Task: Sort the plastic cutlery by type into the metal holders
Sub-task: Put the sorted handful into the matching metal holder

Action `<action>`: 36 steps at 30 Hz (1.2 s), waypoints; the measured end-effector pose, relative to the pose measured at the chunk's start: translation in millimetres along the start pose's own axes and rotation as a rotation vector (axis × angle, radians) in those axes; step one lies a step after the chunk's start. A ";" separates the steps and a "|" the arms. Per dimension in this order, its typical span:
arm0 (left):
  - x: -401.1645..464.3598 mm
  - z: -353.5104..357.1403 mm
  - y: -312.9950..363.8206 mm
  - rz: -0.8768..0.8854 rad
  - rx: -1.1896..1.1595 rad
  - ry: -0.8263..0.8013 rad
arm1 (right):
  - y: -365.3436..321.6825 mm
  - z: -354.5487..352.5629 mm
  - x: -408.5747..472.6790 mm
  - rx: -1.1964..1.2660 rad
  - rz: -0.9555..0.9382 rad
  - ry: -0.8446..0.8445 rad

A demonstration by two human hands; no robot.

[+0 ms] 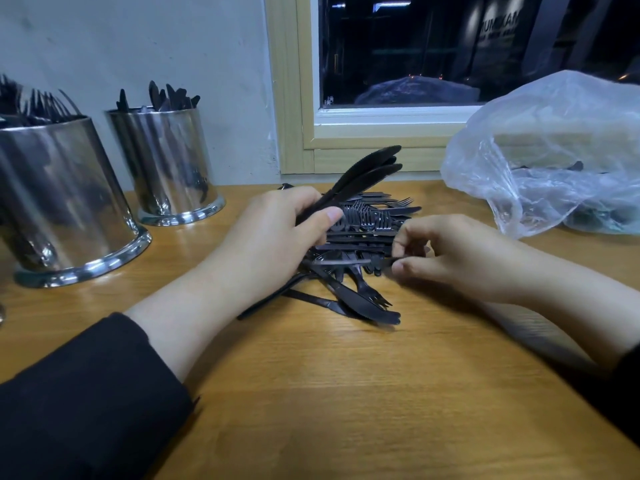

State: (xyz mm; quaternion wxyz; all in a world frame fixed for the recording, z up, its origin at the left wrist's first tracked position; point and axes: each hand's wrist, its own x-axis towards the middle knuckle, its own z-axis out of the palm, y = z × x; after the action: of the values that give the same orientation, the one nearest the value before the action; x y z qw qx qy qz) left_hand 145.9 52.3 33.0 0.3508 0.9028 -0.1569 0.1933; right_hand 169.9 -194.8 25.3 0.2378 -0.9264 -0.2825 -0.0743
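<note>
While the left hand (277,237) grips a fan of knives (363,174), the right hand (446,254) pinches one piece from the pile (360,237) at centre; holders (166,164) stand at nine o'clock. Tugging may scatter tangled forks.

Tabletop (346,393): wood grain, smooth, satin sheen. Metal holders (65,202): polished, mirror-glossy steel. Knives (363,171) in the left grip: black plastic, glossy. Cutlery pile (363,237) beneath: same. Bag (554,150) beyond the right grip: thin, crinkled translucent plastic. Sleeve (86,393): matt black cloth.
</note>
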 end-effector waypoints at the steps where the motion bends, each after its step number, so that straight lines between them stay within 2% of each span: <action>1: -0.6 0.5 0.4 0.007 0.006 -0.025 | -3.0 -0.9 -0.6 0.027 -0.018 0.052; 5: -3.5 2.5 3.0 0.009 -0.078 -0.185 | -19.1 -2.5 -3.2 0.123 -0.071 0.240; 8: -1.6 -1.3 2.2 0.047 0.012 -0.145 | -27.1 1.0 -1.1 0.248 -0.011 0.362; 10: 1.3 -9.8 -1.9 -0.007 0.016 -0.081 | -30.2 3.8 -0.5 0.282 0.036 0.393; 12: 3.7 -20.1 -12.5 -0.085 0.005 -0.007 | -33.9 5.0 -3.3 0.190 0.001 0.313; 17: -4.3 -32.3 -36.6 -0.210 -0.069 0.068 | -46.2 10.9 -10.5 -0.121 -0.167 -0.119; 21: -5.7 -34.3 -29.9 -0.205 -0.049 0.100 | -47.0 19.2 -9.9 -0.231 -0.169 -0.167; 28: -9.1 -32.8 -21.2 -0.135 0.000 0.077 | -47.2 16.4 -10.5 -0.222 -0.132 -0.081; 36: -10.6 -26.2 -13.4 -0.079 0.015 0.046 | -44.5 12.2 -8.5 -0.114 -0.115 0.204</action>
State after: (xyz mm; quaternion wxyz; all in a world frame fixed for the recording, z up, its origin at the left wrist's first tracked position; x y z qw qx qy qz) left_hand 135.9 81.5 38.3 0.3548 0.9062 -0.1117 0.2013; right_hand 138.0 -160.7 30.1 0.2077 -0.9083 -0.3047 -0.1975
